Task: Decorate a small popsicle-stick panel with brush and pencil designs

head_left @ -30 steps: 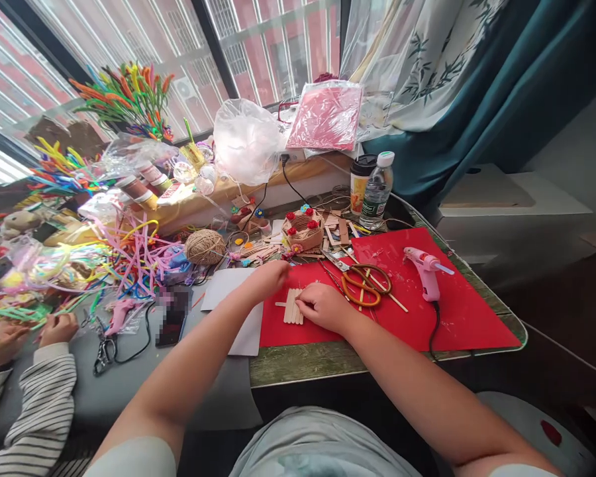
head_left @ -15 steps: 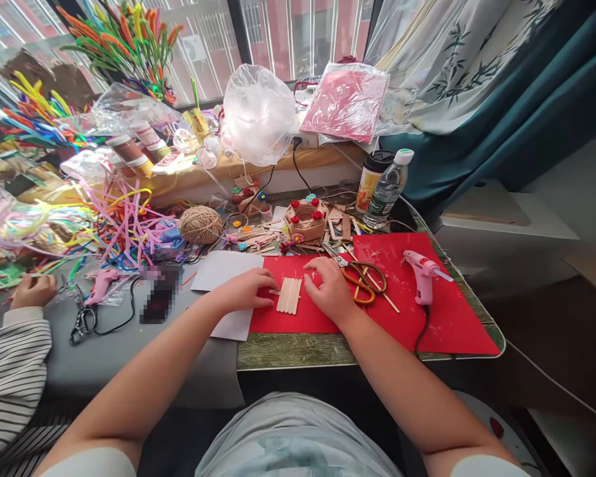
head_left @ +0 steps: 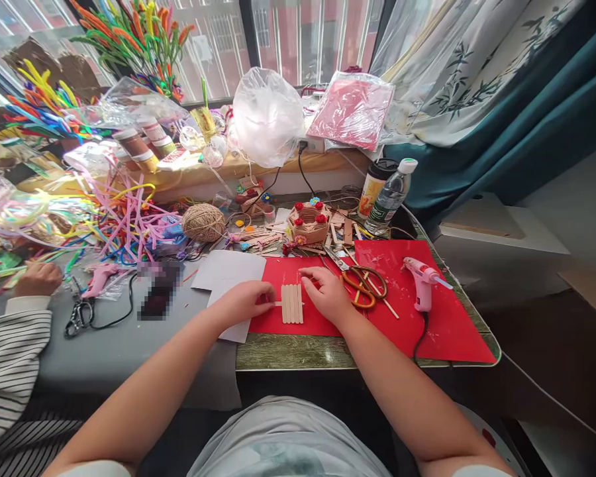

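Note:
Several flat wooden craft sticks (head_left: 292, 305) lie side by side in a small panel on a red sheet (head_left: 268, 324). My left hand (head_left: 251, 299) is at the panel's left edge, thumb and fingertips closed on the end of a single crosswise craft stick (head_left: 278, 303). That stick runs beneath the panel, and a bit of it shows on the right side. Just right of the panel hovers my right hand (head_left: 326, 291), its thumb and curved fingers apart, with nothing visible between them. Orange-handled scissors (head_left: 362, 285) lie beside it.
A pink glue gun (head_left: 422, 281) stands at the right. White paper (head_left: 228, 271) lies left of the red sheet. Behind are a hexagonal stick box with roses (head_left: 308, 225), a twine ball (head_left: 203, 222) and a water bottle (head_left: 390, 195). A co-worker's hand (head_left: 38, 277) is far left.
The crosswise stick now runs under the panel, its ends showing on both sides. The panel sits slightly lower and straighter in view. My right hand has shifted slightly down.

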Motion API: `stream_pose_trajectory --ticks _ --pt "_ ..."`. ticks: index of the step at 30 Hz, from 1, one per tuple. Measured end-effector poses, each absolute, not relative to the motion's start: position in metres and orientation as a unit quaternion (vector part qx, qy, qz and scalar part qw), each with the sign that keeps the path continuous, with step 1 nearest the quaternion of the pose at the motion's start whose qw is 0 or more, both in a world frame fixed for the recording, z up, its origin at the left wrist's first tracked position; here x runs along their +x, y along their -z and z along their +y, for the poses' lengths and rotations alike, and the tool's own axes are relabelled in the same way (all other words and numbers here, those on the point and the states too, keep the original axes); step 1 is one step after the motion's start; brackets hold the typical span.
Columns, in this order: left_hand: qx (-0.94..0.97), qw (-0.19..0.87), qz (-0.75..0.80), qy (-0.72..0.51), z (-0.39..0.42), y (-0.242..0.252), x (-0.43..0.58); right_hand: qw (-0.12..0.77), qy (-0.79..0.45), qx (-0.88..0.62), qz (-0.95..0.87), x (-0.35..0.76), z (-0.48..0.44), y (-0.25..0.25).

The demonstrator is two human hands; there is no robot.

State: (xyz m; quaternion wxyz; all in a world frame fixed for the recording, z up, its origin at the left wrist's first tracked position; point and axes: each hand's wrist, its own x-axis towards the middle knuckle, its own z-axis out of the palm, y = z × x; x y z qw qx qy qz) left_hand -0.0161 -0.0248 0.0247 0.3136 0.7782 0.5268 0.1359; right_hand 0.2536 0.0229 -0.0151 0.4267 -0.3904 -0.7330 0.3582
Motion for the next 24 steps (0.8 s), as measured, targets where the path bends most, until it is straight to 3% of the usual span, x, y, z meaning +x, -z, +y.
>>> stream_pose_trajectory --ticks 4,10,14,24 --pt "0.725 0.357 0.550 -0.211 -0.033 -0.022 -0.022 0.455 -0.353 -0.397 -0.715 0.254 0.025 0.014" --pt "0.666 0.355 0.566 -0.331 -0.028 -0.024 -0.012 0.465 -0.548 -0.349 -0.602 0.248 0.022 0.019" --pt "0.636 0.353 0.565 -0.389 -0.017 -0.028 -0.005 0.487 -0.612 -0.336 -0.525 0.242 0.021 0.020" --pt "0.555 0.515 0.520 -0.396 -0.013 -0.008 0.023 0.449 -0.651 -0.356 -0.498 0.239 0.020 0.014"
